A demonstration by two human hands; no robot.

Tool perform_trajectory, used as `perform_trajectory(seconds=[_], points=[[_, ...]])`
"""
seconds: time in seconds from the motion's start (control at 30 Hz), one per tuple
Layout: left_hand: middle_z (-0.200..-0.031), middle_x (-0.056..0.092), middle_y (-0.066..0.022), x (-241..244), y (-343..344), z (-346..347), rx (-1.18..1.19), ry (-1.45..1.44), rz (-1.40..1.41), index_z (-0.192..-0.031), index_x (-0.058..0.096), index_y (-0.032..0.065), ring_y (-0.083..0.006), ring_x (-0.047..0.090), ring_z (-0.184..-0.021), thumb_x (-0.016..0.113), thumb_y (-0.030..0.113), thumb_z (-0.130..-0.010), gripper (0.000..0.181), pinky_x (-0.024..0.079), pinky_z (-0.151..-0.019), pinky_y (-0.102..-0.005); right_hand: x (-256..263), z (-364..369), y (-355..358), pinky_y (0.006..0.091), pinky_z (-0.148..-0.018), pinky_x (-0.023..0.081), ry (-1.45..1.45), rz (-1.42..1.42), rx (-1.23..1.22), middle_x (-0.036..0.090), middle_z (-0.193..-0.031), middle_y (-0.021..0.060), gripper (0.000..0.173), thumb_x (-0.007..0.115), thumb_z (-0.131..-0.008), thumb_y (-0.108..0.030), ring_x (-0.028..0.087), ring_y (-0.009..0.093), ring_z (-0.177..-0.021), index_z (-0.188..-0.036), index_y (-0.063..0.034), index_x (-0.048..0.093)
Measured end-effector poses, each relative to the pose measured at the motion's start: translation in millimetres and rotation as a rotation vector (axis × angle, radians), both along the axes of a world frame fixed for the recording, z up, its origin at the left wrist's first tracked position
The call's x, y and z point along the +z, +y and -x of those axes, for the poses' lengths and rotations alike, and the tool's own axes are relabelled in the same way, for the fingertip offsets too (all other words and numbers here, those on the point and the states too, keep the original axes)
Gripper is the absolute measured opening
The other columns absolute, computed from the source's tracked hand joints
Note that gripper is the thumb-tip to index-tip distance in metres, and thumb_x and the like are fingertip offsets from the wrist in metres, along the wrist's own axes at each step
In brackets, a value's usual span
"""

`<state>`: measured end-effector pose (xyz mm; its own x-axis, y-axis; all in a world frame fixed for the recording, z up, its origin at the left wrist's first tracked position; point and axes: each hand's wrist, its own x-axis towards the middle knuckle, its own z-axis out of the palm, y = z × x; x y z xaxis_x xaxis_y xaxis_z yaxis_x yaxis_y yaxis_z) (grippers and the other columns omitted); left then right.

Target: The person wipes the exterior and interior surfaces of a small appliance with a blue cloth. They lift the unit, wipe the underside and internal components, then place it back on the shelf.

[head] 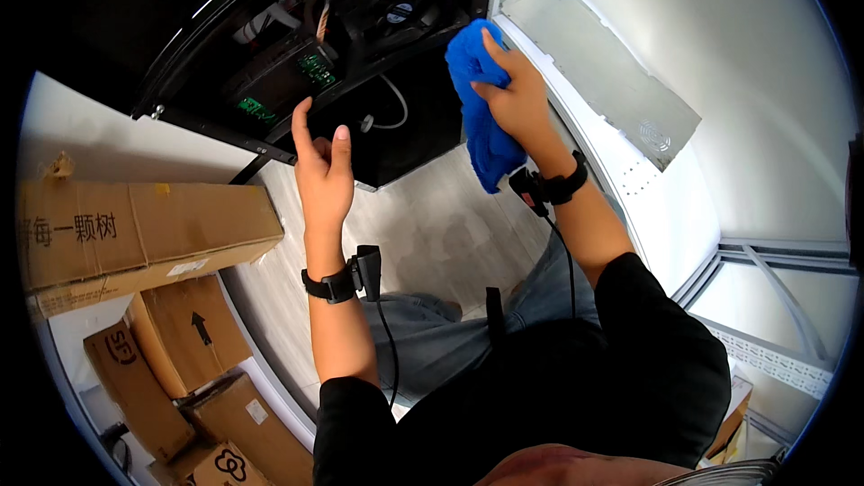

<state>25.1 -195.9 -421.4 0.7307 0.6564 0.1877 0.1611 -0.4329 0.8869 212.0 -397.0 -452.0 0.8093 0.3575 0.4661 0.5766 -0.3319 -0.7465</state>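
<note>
A fluffy blue cloth (487,128) hangs from my right hand (516,94), pinched between thumb and fingers. My left hand (324,172) holds nothing; its index finger and thumb point up, apart from each other. Just beyond it stands a black cabinet (418,121) with its inside exposed. Green circuit boards (316,71) sit behind its lower frame bar, near my left fingertips. Farther right in the cabinet is a black cooling fan (399,12) with a round label. A grey cable (405,101) with a round end droops in the dark lower opening.
At right, a grey metal panel (601,67) with a round vent pattern lies on a white ledge (675,202). A long cardboard box (148,229) is at left, above several other cartons (189,331). Cables run from both wrist straps. Pale wood-look flooring (432,216) lies below my hands.
</note>
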Motion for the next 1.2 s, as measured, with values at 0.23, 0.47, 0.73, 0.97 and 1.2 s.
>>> perform_trajectory(seconds=[0.23, 0.47, 0.73, 0.97, 1.2], points=[[-0.064, 0.053, -0.0015, 1.9, 0.0, 1.1, 0.014, 0.026, -0.026, -0.148, 0.032, 0.0121, -0.0104, 0.050, -0.059, 0.061, 0.022, -0.098, 0.059, 0.041, -0.057, -0.0257, -14.2, 21.6, 10.1, 0.0370, -0.077, 0.050, -0.028, -0.053, 0.097, 0.059, -0.093, 0.0150, 0.077, 0.076, -0.072, -0.003, 0.062, 0.035, -0.084, -0.144, -0.0172, 0.051], [-0.065, 0.057, -0.0046, 5.4, -5.0, -3.3, 0.008, 0.040, -0.033, -0.148, 0.030, 0.0086, -0.0124, 0.054, -0.059, 0.062, 0.026, -0.097, 0.062, 0.042, -0.057, -0.0270, 6.8, 53.7, 58.2, 0.0396, -0.073, 0.053, -0.132, -0.023, 0.090, 0.056, -0.104, 0.0158, 0.083, 0.076, -0.069, 0.001, 0.063, 0.037, -0.087, -0.145, -0.0209, 0.050], [-0.073, 0.059, -0.0032, 20.5, 5.0, 13.2, -0.049, 0.013, 0.006, -0.148, 0.038, 0.0043, -0.0088, 0.055, -0.065, 0.064, 0.024, -0.096, 0.061, 0.045, -0.061, -0.0244, 1.9, 89.6, 101.3, 0.0384, -0.065, 0.053, -0.179, -0.008, 0.322, 0.055, -0.096, 0.0134, 0.079, 0.074, -0.071, -0.008, 0.062, 0.033, -0.074, -0.145, -0.0185, 0.048], [-0.067, 0.060, -0.0047, 80.2, 36.5, 29.8, 0.007, -0.174, -0.241, -0.143, 0.045, 0.0034, -0.0116, 0.058, -0.059, 0.069, 0.011, -0.088, 0.060, 0.047, -0.057, -0.0247, 49.4, 104.0, 112.5, 0.0403, -0.066, 0.053, -0.273, -0.008, 0.387, 0.054, -0.095, 0.0116, 0.080, 0.075, -0.069, -0.012, 0.062, 0.033, -0.077, -0.145, -0.0165, 0.048], [-0.062, 0.064, -0.0129, 134.5, 47.4, 18.2, 0.153, 0.376, -0.569, -0.137, 0.052, -0.0024, -0.0275, 0.065, -0.060, 0.068, 0.041, -0.085, 0.070, 0.050, -0.058, -0.0356, 81.1, 116.2, 145.1, 0.0419, -0.064, 0.055, -0.282, 0.161, 0.382, 0.054, -0.095, 0.0133, 0.086, 0.076, -0.066, -0.015, 0.063, 0.034, -0.080, -0.147, -0.0168, 0.046]])
